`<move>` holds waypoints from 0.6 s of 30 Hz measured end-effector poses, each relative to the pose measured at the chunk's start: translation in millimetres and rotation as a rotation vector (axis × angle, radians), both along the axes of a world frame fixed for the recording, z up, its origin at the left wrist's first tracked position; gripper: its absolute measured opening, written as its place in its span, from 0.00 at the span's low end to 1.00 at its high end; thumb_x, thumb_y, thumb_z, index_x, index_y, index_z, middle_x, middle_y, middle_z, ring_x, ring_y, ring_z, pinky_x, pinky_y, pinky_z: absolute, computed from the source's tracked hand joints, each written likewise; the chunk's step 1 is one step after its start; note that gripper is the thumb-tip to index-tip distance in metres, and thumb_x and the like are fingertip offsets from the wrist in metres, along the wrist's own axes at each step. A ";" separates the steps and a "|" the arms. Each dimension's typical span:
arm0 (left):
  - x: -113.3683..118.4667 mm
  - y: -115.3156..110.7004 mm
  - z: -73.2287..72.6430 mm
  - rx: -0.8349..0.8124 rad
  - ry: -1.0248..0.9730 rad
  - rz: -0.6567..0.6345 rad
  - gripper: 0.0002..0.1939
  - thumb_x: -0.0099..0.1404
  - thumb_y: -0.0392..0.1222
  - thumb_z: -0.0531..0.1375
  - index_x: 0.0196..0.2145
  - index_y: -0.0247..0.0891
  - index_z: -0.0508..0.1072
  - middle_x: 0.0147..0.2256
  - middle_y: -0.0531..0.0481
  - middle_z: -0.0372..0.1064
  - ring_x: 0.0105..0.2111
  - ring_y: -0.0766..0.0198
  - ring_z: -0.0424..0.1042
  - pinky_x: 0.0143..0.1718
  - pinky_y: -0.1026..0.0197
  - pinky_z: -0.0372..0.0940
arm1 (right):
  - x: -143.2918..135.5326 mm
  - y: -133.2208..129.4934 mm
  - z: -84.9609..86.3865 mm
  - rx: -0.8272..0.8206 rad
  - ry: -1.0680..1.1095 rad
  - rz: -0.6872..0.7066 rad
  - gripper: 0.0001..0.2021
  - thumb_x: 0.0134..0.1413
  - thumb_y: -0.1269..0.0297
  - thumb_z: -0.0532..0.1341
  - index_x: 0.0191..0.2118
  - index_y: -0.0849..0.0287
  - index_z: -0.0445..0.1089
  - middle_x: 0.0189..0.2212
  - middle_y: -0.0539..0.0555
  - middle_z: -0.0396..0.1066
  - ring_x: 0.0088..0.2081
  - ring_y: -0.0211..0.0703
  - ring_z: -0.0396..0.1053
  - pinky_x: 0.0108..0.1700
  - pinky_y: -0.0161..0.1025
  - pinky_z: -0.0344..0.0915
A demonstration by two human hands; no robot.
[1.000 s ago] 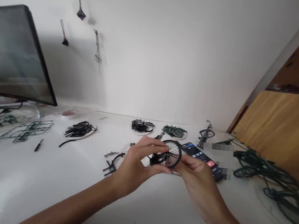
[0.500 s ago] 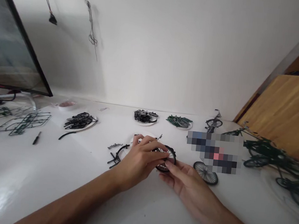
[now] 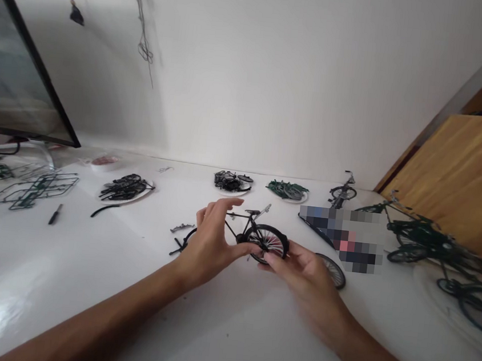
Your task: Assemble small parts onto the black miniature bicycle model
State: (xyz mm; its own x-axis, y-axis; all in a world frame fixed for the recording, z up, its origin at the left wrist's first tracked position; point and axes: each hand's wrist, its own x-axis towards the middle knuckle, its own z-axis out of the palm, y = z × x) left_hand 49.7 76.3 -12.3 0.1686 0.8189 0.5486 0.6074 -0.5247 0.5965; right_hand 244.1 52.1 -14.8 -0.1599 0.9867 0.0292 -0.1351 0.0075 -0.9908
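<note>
A small black model bicycle with a grey rear part stands near the middle of the white table. My right hand is closed on its spoked rear wheel, thumb at the hub and fingers behind the tyre. My left hand is open in a C shape, fingers raised beside the frame and thumb tip touching the lower wheel. It hides the bicycle's front end. Behind my left wrist lie a black curved part, a forked black piece and a grey strip.
Plates of black parts, more black parts and green parts sit farther back. A loose wheel lies beside my right hand, near a partly blurred phone-like object. Model bicycles stand right; green sprues and a screwdriver lie left.
My left hand has drawn back leftward from the wheel and its fingers have spread, uncovering the bicycle's frame and saddle. My right hand still grips the wheel. The view has shifted slightly.
</note>
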 end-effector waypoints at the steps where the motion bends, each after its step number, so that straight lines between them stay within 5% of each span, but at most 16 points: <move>1: -0.5 0.9 -0.3 -0.002 0.011 -0.010 0.34 0.58 0.53 0.70 0.57 0.44 0.62 0.56 0.42 0.65 0.54 0.46 0.62 0.54 0.43 0.56 | 0.1 0.0 1.4 0.029 -0.033 -0.009 0.15 0.49 0.58 0.71 0.42 0.58 0.78 0.41 0.56 0.79 0.45 0.49 0.75 0.51 0.48 0.71; 12: -3.3 -1.7 13.2 0.268 0.188 -0.111 0.13 0.60 0.49 0.70 0.37 0.42 0.74 0.50 0.47 0.74 0.50 0.54 0.69 0.55 0.47 0.50 | 8.9 -0.2 3.8 0.464 -0.326 -0.018 0.08 0.56 0.65 0.67 0.42 0.52 0.78 0.41 0.54 0.74 0.44 0.46 0.73 0.48 0.42 0.72; 18: -8.5 -1.4 17.7 0.388 0.272 -0.337 0.09 0.66 0.37 0.62 0.45 0.42 0.74 0.43 0.51 0.78 0.45 0.59 0.73 0.53 0.52 0.55 | 20.0 2.8 7.0 0.766 -0.511 0.027 0.14 0.58 0.72 0.64 0.48 0.48 0.77 0.43 0.55 0.75 0.46 0.48 0.73 0.48 0.47 0.72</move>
State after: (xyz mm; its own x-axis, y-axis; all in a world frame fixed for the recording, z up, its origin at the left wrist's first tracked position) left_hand 41.2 75.0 5.4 0.5620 0.4433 0.6983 0.4735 -0.8647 0.1679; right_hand 264.1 54.9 -7.8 -0.3562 0.7224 0.5926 0.3076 0.6895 -0.6557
